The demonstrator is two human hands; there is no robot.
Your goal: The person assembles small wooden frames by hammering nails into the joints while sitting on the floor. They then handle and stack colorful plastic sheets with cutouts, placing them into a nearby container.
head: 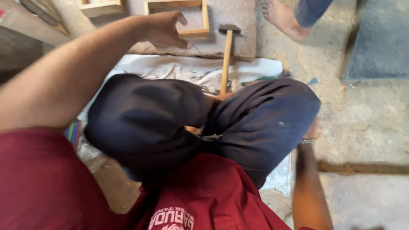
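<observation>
Reaching w/ left hand point(164, 29) open, empty, over wooden frame point(177, 17); hammer point(226, 57) untouched beside it; right hand's grip can't tell.

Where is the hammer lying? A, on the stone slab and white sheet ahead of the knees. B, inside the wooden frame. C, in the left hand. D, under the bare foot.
A: the hammer lies untouched, head on the slab, handle over the sheet, beside the left hand.
</observation>
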